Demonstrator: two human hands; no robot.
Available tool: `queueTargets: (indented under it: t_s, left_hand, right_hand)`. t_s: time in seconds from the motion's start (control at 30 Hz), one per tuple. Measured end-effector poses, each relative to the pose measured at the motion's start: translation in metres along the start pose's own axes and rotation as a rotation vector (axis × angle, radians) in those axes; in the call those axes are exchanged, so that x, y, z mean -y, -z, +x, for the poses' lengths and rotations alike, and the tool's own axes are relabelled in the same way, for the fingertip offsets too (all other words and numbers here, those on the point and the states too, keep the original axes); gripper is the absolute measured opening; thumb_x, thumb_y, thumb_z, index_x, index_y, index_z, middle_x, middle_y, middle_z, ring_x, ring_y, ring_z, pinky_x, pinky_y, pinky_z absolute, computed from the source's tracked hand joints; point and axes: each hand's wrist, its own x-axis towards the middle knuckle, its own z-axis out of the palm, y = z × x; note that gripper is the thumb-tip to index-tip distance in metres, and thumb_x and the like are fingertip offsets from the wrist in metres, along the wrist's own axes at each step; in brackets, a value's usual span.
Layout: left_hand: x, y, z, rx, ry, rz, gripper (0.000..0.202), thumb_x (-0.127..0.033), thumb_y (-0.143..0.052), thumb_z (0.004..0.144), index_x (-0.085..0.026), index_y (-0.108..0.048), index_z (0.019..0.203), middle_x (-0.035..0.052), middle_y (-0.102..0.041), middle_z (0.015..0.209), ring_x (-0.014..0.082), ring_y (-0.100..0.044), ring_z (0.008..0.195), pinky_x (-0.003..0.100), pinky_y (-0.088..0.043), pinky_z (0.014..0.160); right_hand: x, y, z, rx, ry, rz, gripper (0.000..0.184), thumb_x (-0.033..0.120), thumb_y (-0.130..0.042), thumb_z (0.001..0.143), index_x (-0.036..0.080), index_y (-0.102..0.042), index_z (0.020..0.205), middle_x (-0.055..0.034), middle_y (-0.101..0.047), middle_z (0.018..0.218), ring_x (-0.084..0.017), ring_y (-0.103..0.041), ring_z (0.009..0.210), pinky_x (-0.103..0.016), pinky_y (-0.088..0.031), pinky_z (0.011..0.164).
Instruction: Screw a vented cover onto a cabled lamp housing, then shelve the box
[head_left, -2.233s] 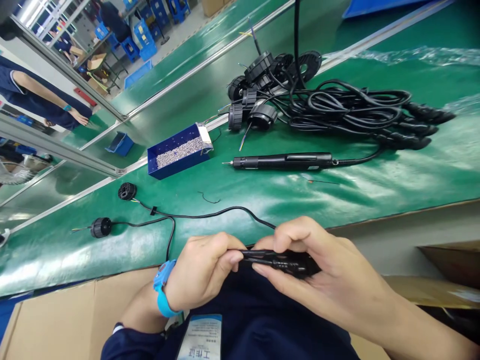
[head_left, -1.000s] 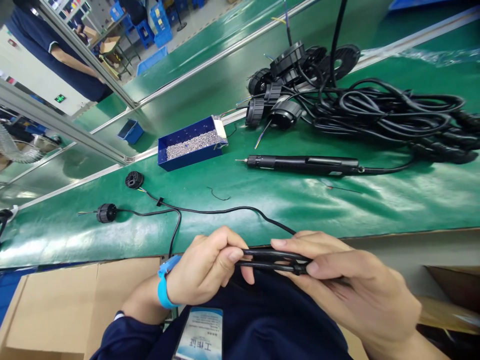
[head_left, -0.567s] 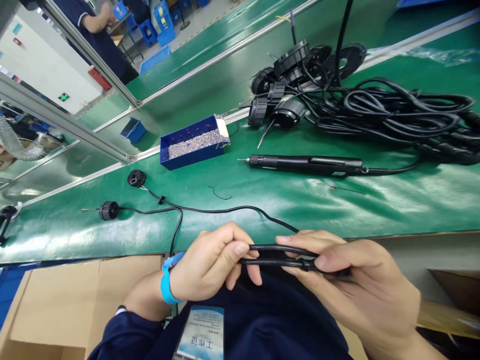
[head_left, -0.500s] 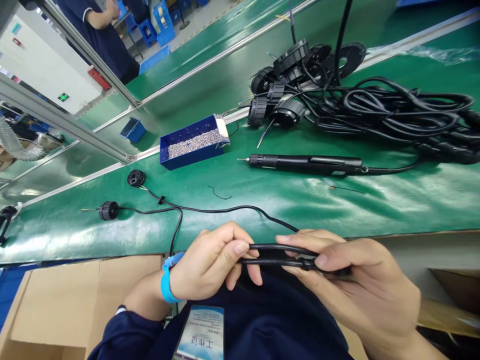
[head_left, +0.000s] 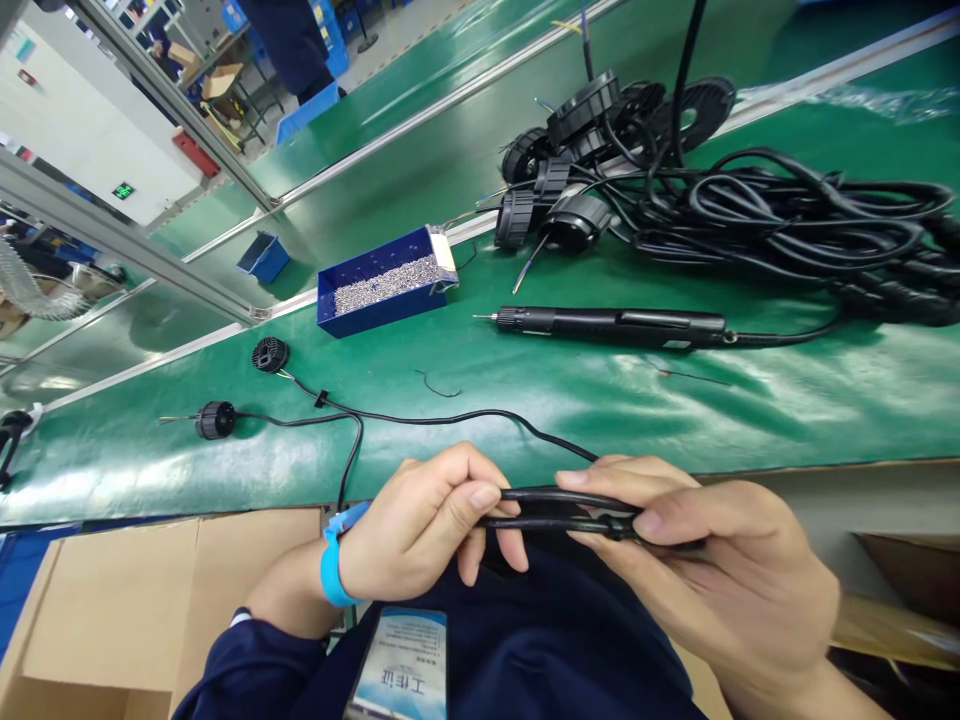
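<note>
At the surface edge: 1 black cable, doubled, pinched by left hand and right hand.
Judged light, limp; best gripped beside the fold.

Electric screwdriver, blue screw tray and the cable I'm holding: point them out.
electric screwdriver (head_left: 611,326), head view, middle of its black body.
blue screw tray (head_left: 375,308), head view, near side wall.
cable (head_left: 559,494), head view, upper strand of the fold.
</note>
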Motion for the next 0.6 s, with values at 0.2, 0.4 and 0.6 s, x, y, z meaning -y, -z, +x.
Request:
queueTargets:
  t_s: [0.2, 0.4, 0.6]
  left_hand:
    - [-0.001, -0.0009, -0.0009, -0.004, -0.003, 0.004, 0.022, -0.035, -0.038, 0.108, -0.016, -0.05, 0.102, 0.0053, -0.074, 0.081, 0.0039, -0.054, 0.049, 0.015, -0.045, 0.053]
    - [0.0009, -0.0015, -0.0024, -0.029, -0.023, 0.016, 0.02, -0.032, -0.039, 0.107, -0.016, -0.05, 0.102, 0.0047, -0.073, 0.081, 0.0039, -0.052, 0.049, 0.016, -0.043, 0.052]
    - [0.0023, 0.001, -0.0031, -0.028, -0.013, 0.024, 0.02, -0.031, -0.038, 0.108, -0.017, -0.05, 0.103, 0.0032, -0.073, 0.08, 0.0028, -0.052, 0.049, 0.014, -0.042, 0.051]
  right_hand:
    - [-0.0007, -0.0002, 0.0025, -0.004, 0.043, -0.015, 0.036, -0.004, -0.072, 0.078, 0.02, -0.049, 0.094, -0.0029, -0.073, 0.109, -0.016, -0.072, 0.097, -0.028, -0.062, 0.089]
    - [-0.0029, 0.0014, 0.0026, 0.016, 0.192, -0.143, 0.037, -0.009, -0.07, 0.075, 0.018, -0.05, 0.091, -0.0044, -0.068, 0.122, -0.015, -0.07, 0.105, -0.029, -0.059, 0.1]
    - [-0.0018, 0.0009, 0.0045, 0.032, 0.19, -0.138, 0.037, -0.01, -0.068, 0.076, 0.018, -0.051, 0.093, -0.0051, -0.067, 0.125, -0.014, -0.069, 0.108, -0.03, -0.058, 0.102]
